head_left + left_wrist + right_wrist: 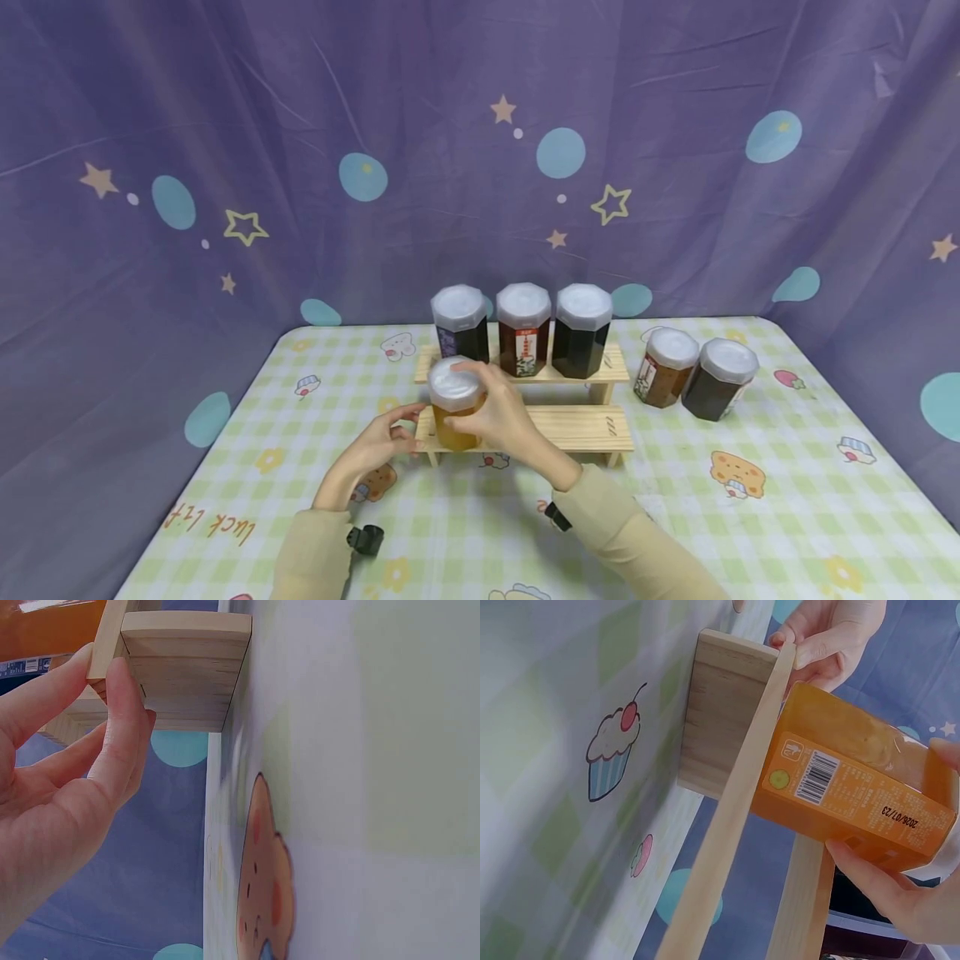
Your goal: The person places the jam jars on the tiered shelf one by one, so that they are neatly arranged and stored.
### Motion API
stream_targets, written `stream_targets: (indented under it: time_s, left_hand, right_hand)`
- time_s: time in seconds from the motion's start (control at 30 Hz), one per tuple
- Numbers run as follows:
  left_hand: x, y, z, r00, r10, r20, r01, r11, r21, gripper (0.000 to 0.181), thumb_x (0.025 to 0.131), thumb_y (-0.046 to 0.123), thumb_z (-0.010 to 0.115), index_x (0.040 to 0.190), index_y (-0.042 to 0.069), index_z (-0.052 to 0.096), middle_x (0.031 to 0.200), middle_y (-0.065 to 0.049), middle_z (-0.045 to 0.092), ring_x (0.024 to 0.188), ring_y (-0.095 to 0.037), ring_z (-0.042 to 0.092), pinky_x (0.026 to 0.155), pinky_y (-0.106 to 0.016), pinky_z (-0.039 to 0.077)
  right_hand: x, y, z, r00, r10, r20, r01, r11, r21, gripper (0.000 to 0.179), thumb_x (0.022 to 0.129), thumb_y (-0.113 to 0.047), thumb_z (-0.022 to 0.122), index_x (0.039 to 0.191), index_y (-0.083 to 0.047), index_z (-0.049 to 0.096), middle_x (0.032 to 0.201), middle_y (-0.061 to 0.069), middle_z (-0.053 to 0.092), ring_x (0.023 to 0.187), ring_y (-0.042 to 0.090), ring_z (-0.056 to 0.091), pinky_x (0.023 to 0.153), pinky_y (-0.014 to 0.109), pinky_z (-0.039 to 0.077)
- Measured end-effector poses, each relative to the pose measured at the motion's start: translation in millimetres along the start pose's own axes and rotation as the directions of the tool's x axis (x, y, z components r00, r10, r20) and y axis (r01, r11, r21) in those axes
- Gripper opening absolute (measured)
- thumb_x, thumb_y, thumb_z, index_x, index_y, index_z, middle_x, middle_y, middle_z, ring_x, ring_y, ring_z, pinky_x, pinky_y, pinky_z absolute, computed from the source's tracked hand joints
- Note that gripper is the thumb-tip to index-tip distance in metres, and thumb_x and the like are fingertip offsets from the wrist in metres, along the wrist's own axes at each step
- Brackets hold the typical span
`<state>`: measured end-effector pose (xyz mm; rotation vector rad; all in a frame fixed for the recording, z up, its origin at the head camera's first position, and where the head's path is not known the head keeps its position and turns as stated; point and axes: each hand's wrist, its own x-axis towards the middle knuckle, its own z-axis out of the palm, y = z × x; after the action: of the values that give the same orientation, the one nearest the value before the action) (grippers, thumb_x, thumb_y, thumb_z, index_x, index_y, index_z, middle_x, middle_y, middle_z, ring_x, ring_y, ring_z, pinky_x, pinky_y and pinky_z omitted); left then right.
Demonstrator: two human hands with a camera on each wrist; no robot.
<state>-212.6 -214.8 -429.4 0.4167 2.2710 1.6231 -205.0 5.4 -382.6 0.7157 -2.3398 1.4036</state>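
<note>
At the left end of the lower step of a two-tier wooden rack stands a jar with orange-yellow contents and a white lid. My right hand grips this jar near its lid, thumb on one side and fingers on the other. In the right wrist view the orange jar shows a printed label with a barcode, its base against the board. My left hand pinches the left end of the lower board, thumb and fingers at its edge in the left wrist view.
On the upper step stand a dark jar, a dark red jar and another dark jar. Right of the rack, a brown jar and a dark jar sit on the checked tablecloth. A purple curtain hangs behind.
</note>
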Motion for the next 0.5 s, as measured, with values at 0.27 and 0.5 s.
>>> stream_targets:
  time_s: [0.27,0.5]
  left_hand:
    - [0.1,-1.0,-0.4,1.000,0.006,0.006,-0.006,1.000,-0.014,0.061,0.082,0.000,0.056,0.135,-0.007,0.027,0.122,-0.028,0.034,0.080,-0.037,0.057,0.073,-0.046,0.048]
    - [0.0,-0.5,-0.4,1.000,0.003,0.004,-0.003,1.000,-0.009,0.060,0.083,0.000,0.056,0.135,-0.008,0.027,0.122,-0.028,0.034,0.080,-0.034,0.058,0.073,-0.046,0.048]
  right_hand:
    - [0.0,1.7,0.5,1.000,-0.001,-0.002,0.001,1.000,-0.013,0.064,0.058,-0.009,0.081,0.114,-0.012,0.051,0.104,0.013,0.052,0.092,0.024,0.054,0.074,0.033,0.048]
    - [-1.7,2.5,2.2,1.000,0.015,0.006,-0.014,0.999,-0.041,0.065,0.060,-0.013,0.081,0.118,-0.014,0.049,0.104,0.013,0.051,0.091,0.024,0.054,0.074,0.035,0.048]
